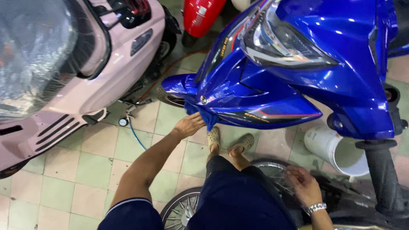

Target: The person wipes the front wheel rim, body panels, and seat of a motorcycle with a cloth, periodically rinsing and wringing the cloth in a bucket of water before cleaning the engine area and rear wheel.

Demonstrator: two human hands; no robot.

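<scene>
Against the blue scooter's front fairing (251, 91), at twelve o'clock from the person, the left hand (188, 125) presses a blue cloth (207, 118), fingers clenched on it. Right hand (303, 184) rests loosely open on a spoked wheel (272, 170) at three o'clock.

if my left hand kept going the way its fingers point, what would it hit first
Most likely the blue cloth that the left hand already touches, and right behind it the blue motorbike's front fairing. Depth is hard to judge from above.

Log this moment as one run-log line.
left hand: presses blue cloth on blue motorbike fairing | right hand: rests on spoked wheel | white bucket beside
</scene>
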